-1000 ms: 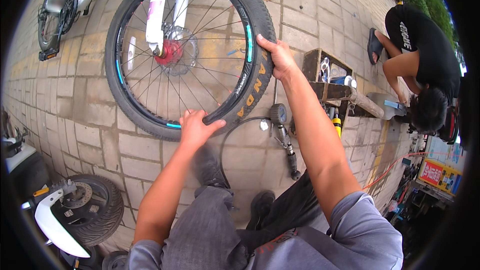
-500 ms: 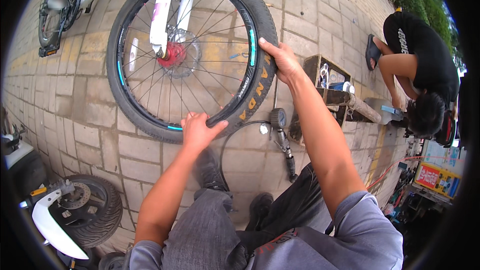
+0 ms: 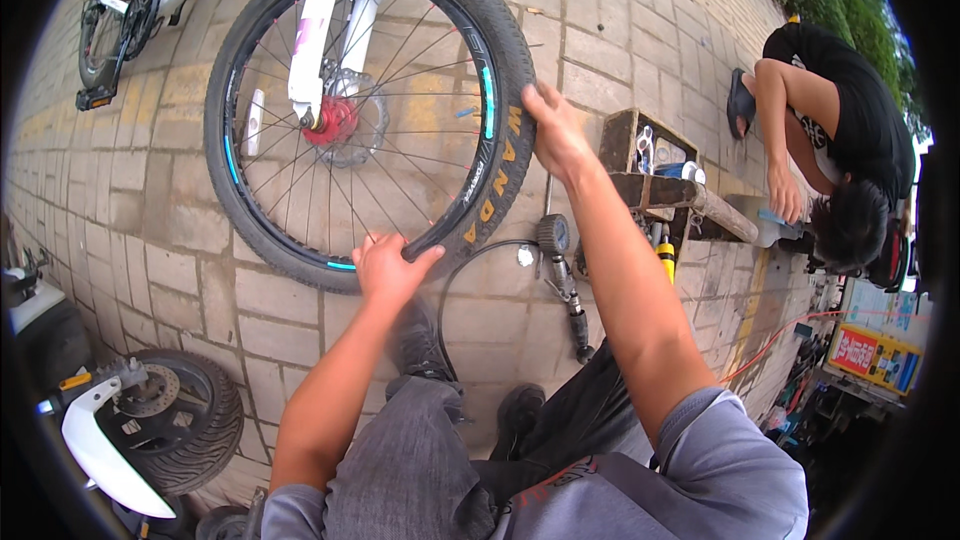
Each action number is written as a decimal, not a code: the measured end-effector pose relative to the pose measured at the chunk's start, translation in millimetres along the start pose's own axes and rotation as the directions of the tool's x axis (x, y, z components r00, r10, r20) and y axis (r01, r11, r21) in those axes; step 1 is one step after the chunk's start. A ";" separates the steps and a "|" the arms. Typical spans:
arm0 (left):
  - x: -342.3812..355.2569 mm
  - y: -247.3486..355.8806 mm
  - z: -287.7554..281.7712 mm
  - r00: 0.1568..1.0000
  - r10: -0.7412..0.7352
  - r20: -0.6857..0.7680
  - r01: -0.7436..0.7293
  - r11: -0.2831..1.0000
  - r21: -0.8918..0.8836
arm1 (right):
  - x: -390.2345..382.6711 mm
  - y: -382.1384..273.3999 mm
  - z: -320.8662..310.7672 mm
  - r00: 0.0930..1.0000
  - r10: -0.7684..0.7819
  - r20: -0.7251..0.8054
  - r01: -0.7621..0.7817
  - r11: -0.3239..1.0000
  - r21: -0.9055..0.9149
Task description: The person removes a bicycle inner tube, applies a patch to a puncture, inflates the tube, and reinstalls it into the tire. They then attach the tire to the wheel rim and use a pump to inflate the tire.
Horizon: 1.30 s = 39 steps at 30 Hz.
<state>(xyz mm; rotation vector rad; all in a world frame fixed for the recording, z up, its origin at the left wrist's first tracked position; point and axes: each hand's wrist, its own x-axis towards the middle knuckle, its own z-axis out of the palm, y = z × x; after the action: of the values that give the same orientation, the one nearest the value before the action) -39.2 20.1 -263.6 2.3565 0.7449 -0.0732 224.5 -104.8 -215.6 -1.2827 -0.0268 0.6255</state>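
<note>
A bicycle front wheel with a black tyre (image 3: 515, 50) stands in a white fork (image 3: 318, 30), with a red hub (image 3: 332, 123) and a disc rotor. At the near side of the wheel my left hand (image 3: 390, 270) is closed on the tyre, fingers reaching over the rim's inner side and thumb lying along the tyre. My right hand (image 3: 558, 140) is at the tyre's right outer edge, its thumb tip against or just beside the rubber. The other fingers of that hand are hidden, so their grip cannot be told.
A pressure gauge with inflator (image 3: 555, 235) and black hose (image 3: 452, 285) lies near my feet. Right of it stands a wooden toolbox (image 3: 640, 185). Another person (image 3: 850, 120) crouches at the far right. A loose motorcycle wheel (image 3: 215, 430) lies at lower left, a bicycle pedal (image 3: 97, 97) at upper left.
The wheel has shifted slightly left. My right thumb has come off the tyre's upper face to its outer edge. My left hand moved slightly with the wheel. The other person's arm has moved.
</note>
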 end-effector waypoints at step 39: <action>-4.7 -38.5 -53.3 0.946 0.001 0.324 -0.075 0.973 0.217 | -48.6 25.6 2.9 0.952 0.168 0.255 -0.232 0.941 0.247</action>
<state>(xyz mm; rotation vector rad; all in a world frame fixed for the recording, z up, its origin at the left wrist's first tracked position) -70.9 74.1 -242.9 2.4850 0.5523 -0.5409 172.2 -120.4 -222.2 -0.9450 -0.0002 0.9209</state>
